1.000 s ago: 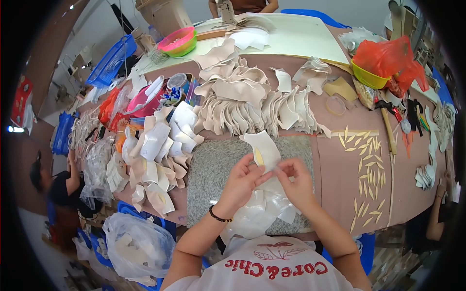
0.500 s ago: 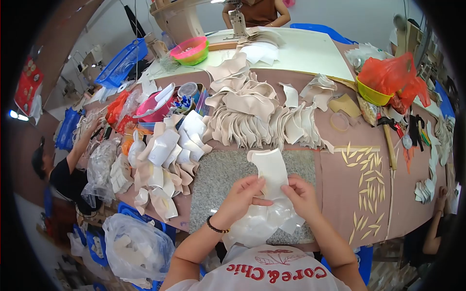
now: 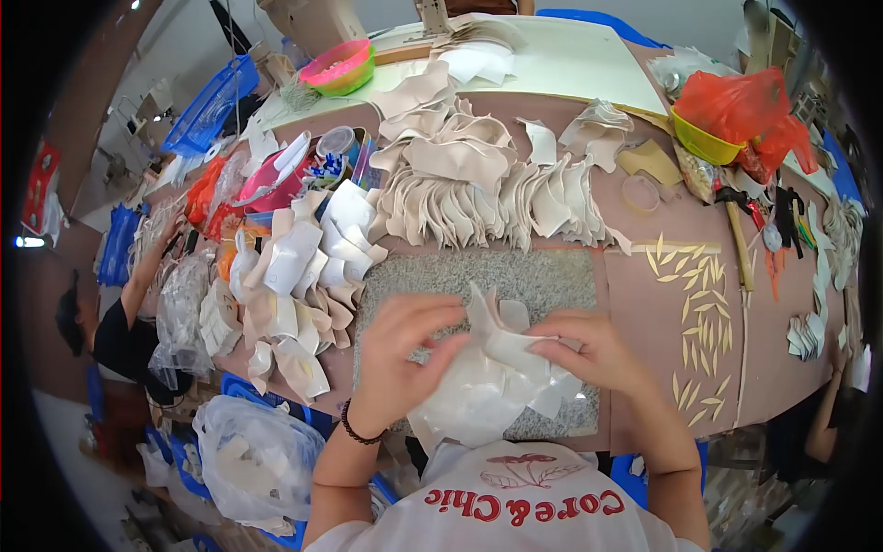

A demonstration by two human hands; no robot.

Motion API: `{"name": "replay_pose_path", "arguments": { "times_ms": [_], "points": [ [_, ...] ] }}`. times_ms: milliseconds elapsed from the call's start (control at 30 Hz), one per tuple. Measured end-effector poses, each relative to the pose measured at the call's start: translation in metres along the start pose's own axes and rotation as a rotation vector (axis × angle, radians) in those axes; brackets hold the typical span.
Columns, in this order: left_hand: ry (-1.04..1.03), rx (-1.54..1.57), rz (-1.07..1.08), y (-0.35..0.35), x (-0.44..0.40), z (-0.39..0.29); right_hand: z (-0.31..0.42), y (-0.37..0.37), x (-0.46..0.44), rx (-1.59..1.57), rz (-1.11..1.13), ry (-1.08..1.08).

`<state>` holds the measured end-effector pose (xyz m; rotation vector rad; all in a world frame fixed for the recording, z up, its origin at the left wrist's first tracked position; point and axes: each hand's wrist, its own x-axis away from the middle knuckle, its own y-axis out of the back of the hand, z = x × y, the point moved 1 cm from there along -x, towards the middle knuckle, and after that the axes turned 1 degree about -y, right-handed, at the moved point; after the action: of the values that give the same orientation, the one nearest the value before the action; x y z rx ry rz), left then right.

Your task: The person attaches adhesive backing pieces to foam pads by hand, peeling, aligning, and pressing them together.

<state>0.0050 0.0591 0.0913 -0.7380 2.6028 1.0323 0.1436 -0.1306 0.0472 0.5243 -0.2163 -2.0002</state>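
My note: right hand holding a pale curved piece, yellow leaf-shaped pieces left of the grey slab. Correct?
Not quite: the head view shows the yellow leaf-shaped pieces right, not left, of the grey slab. The right hand does hold a pale curved piece.

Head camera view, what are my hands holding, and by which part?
Your right hand pinches a pale curved piece by its right end; your left hand is open beside it.

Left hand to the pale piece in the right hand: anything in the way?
Nothing visible. The open left hand is right beside the pale piece, which the right hand pinches at its right end. The glossy white pieces lie nearer the person's shirt, not between them.
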Motion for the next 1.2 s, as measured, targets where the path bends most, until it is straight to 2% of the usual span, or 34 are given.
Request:
{"name": "replay_pose_path", "arguments": {
  "times_ms": [67, 100, 133, 200, 233, 300, 433, 500, 533, 600, 633, 700, 733, 800, 833, 867, 900, 933, 967, 1067, 1200],
  "points": [
    [-0.326, -0.026, 0.234, -0.004, -0.003, -0.014, 0.013, -0.002, -0.005, 0.013, 0.038, 0.022],
    [-0.304, 0.045, 0.339, -0.007, 0.0, -0.01, 0.016, -0.004, -0.009, 0.029, 0.067, 0.049],
    [-0.305, 0.032, 0.323, -0.005, 0.0, -0.01, 0.017, -0.006, -0.012, 0.03, 0.077, 0.066],
    [0.075, 0.241, 0.505, 0.0, 0.003, -0.008, 0.016, -0.013, -0.011, -0.191, -0.017, -0.122],
    [0.081, 0.234, 0.495, 0.001, 0.005, -0.008, 0.014, -0.018, -0.011, -0.197, -0.006, -0.116],
    [0.066, 0.181, 0.396, 0.002, 0.011, -0.005, 0.007, -0.031, -0.011, -0.435, -0.094, -0.269],
    [0.136, 0.243, 0.3, 0.009, 0.021, 0.004, -0.001, -0.047, -0.021, -0.551, -0.12, -0.311],
    [0.072, 0.351, 0.207, 0.013, 0.028, 0.008, -0.014, -0.054, -0.027, -0.922, -0.267, -0.456],
    [0.078, 0.345, 0.196, 0.016, 0.03, 0.01, -0.016, -0.056, -0.031, -1.052, -0.26, -0.48],
    [-0.113, 0.262, 0.166, 0.022, 0.034, 0.013, -0.02, -0.072, -0.037, -1.14, -0.322, -0.54],
    [-0.105, 0.256, 0.157, 0.022, 0.04, 0.016, -0.025, -0.08, -0.039, -1.224, -0.398, -0.601],
    [0.238, 0.733, -0.084, 0.02, 0.056, 0.024, -0.04, -0.099, -0.031, -0.847, -0.038, -0.617],
    [0.264, 0.615, -0.161, 0.023, 0.06, 0.027, -0.035, -0.113, -0.028, -0.426, 0.104, -0.494],
    [0.278, 0.504, -0.256, 0.027, 0.066, 0.034, -0.027, -0.143, -0.023, 0.155, 0.158, 0.022],
    [0.285, 0.399, -0.338, 0.028, 0.069, 0.039, -0.025, -0.159, -0.021, 0.311, 0.119, 0.102],
    [0.258, 0.321, -0.417, 0.026, 0.074, 0.043, -0.023, -0.167, -0.022, 0.307, 0.12, 0.105],
    [0.256, 0.319, -0.418, 0.029, 0.08, 0.048, -0.02, -0.174, -0.024, 0.454, 0.17, 0.103],
    [0.237, 0.102, -0.315, 0.034, 0.086, 0.051, -0.018, -0.178, -0.026, 0.602, 0.22, 0.101],
    [0.218, -0.112, -0.21, 0.037, 0.091, 0.053, -0.018, -0.18, -0.027, 0.603, 0.222, 0.103],
    [0.309, -0.141, -0.271, 0.035, 0.097, 0.049, -0.02, -0.183, -0.029, 0.63, 0.213, 0.017],
    [0.239, -0.107, -0.31, 0.023, 0.097, 0.047, -0.025, -0.178, -0.021, 0.6, 0.135, 0.039]
  ]
}}
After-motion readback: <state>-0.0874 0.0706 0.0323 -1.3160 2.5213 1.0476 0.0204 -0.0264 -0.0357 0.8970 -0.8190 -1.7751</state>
